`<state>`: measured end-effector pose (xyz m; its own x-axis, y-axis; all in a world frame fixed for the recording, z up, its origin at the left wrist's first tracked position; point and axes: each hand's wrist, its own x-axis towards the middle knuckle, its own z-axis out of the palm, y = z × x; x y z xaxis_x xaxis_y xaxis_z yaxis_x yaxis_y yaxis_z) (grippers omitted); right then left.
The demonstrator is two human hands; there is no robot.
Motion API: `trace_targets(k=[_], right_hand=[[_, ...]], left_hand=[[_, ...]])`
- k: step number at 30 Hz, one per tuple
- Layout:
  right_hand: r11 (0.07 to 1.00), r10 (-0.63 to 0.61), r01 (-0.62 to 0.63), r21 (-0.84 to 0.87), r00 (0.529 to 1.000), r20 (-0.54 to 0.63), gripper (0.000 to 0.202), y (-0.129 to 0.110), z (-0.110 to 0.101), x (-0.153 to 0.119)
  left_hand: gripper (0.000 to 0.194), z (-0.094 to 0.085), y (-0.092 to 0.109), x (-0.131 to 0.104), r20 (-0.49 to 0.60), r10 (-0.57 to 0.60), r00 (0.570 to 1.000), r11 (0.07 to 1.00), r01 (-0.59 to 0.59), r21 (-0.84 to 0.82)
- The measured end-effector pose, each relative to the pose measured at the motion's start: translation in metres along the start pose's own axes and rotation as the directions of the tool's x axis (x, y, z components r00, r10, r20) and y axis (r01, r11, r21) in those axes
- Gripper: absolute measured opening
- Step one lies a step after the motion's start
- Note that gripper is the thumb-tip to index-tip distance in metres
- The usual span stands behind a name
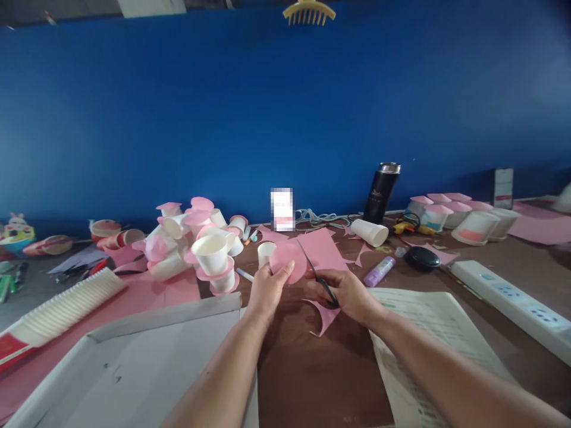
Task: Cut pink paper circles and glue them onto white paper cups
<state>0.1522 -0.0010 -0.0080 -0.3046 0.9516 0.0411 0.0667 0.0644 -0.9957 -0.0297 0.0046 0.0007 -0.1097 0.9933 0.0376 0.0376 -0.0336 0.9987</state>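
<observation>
Pinched between the thumb and fingers of my left hand (270, 289) is a round pink paper disc (285, 260). My right hand (345, 292) is closed on dark-handled scissors (330, 291), whose blades point up and left beside the disc's right edge. A curved pink offcut (328, 320) lies on the brown table just below my right hand. Behind the hands is a larger pink sheet (328, 245). A white paper cup (266, 252) stands behind the disc, partly hidden by it.
Paper cups with pink discs (212, 255) are piled at the left, near a long cup stack (71, 303) and a white box lid (156, 362). At right are a glue stick (379, 271), black bottle (382, 193), power strip (513, 300) and printed sheet (437, 339).
</observation>
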Motion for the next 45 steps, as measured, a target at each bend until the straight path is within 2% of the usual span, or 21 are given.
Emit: trace_targets(k=[4,13,16,23,31,37,45], right_hand=[[1.0,-0.001,0.001,-0.008,1.0,-0.001,0.05,-0.002,-0.001,-0.001],[0.999,0.036,-0.035,0.032,0.999,-0.005,0.056,-0.004,0.0,-0.002],[0.999,0.03,-0.029,0.021,0.999,-0.019,0.057,-0.005,0.0,-0.002],[0.997,-0.023,0.02,0.072,0.999,0.042,0.046,-0.001,-0.001,-0.001],[0.998,0.002,-0.004,0.059,0.999,0.035,0.049,-0.003,-0.001,-0.002],[0.999,0.006,-0.009,0.046,0.999,0.053,0.047,-0.004,0.001,-0.002],[1.0,0.014,-0.014,0.014,0.998,0.062,0.053,-0.011,0.004,-0.004]], left_hand=[[0.049,-0.001,0.002,0.0,0.039,-0.003,0.999,1.0,0.003,0.008],[0.045,-0.001,-0.002,0.001,0.032,-0.012,0.999,0.999,0.013,-0.035],[0.044,-0.001,-0.003,0.001,0.016,-0.017,1.0,0.998,0.018,-0.061],[0.042,-0.001,-0.006,0.003,-0.011,-0.02,1.0,0.999,0.02,-0.05],[0.034,-0.003,-0.01,0.005,-0.058,0.033,0.998,0.998,-0.036,-0.055],[0.034,0.0,-0.015,0.006,-0.119,-0.008,0.993,0.993,-0.006,-0.116],[0.039,0.001,-0.005,0.002,-0.115,0.007,0.993,0.999,-0.012,-0.042]])
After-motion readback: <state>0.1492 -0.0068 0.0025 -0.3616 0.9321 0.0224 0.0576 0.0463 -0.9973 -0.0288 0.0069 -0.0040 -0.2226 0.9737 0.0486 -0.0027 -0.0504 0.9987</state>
